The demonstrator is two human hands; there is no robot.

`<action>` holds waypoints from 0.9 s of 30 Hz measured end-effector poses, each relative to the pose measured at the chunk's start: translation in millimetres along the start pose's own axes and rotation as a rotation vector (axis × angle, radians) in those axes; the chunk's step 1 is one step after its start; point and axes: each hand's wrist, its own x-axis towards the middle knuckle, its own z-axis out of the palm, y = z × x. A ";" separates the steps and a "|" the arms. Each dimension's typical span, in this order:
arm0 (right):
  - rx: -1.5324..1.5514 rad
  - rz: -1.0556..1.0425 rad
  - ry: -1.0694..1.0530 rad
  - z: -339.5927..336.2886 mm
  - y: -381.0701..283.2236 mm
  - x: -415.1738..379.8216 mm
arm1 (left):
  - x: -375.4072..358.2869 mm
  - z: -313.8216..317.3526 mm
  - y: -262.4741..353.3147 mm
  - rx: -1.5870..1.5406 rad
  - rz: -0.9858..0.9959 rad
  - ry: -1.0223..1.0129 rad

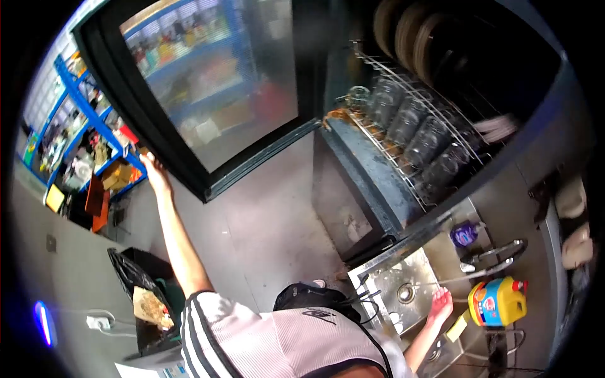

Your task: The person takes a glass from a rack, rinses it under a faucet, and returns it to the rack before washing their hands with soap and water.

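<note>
My left arm reaches far out, and my left hand (155,170) is at the outer edge of a dark-framed glass cabinet door (205,179), its fingers closed on that edge. The door stands swung out from a dark cabinet (359,176). Inside, a wire rack (384,148) holds several upturned glasses (406,129), with plates (413,41) upright above. My right hand (441,305) is over a steel sink (413,268), fingers loosely curled and apart, with nothing seen in it. Beside it are a yellow jug with a red cap (504,302) and a yellow sponge (458,326).
A curved tap (498,255) and a purple bottle (465,234) are behind the sink. A bin with a black bag (145,296) stands at the left. Blue shelving (88,120) full of goods is farther off. Grey floor (252,220) lies below the door.
</note>
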 end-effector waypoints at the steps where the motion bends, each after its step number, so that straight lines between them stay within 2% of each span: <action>1: 0.007 -0.005 0.019 -7.7 0.9 1.7 | -15.8 -0.3 3.6 0.043 0.051 -0.095; 4: 0.011 -0.009 -0.043 -26.9 -0.6 -0.3 | -85.7 -2.7 23.8 0.190 0.269 -0.250; 7: 0.011 -0.015 -0.058 -42.3 -3.8 -2.3 | -156.8 -3.3 46.4 0.478 0.519 -0.388; 10: 0.005 -0.034 -0.023 -51.3 -14.2 -7.0 | -219.3 13.4 44.8 0.483 0.522 -0.362; 12: 0.019 -0.037 -0.052 -59.6 -20.8 -6.6 | -254.3 27.1 44.0 0.418 0.354 -0.521; 13: 0.012 -0.042 -0.073 -65.0 -23.2 -5.2 | -269.4 35.1 43.7 0.416 0.225 -0.682; 15: 0.011 -0.049 -0.085 -71.3 -26.4 -5.9 | -312.8 79.3 51.0 0.289 0.337 -0.792; 16: 0.017 -0.041 -0.139 -76.7 -28.0 -5.7 | -333.9 103.8 59.5 0.215 0.293 -0.857; 19: 0.012 -0.065 -0.106 -74.0 -31.2 -13.8 | -374.5 169.4 55.5 0.141 0.524 -1.026; 21: -0.029 -0.084 -0.099 -70.3 -34.8 -21.7 | -403.9 206.4 58.7 0.138 0.474 -1.115; 24: -0.063 -0.068 -0.141 -81.9 -31.2 -22.5 | -441.5 256.6 48.5 0.191 0.586 -1.039; 27: -0.097 0.041 -0.151 -84.0 -31.5 -19.7 | -466.6 293.1 35.0 0.177 0.582 -0.983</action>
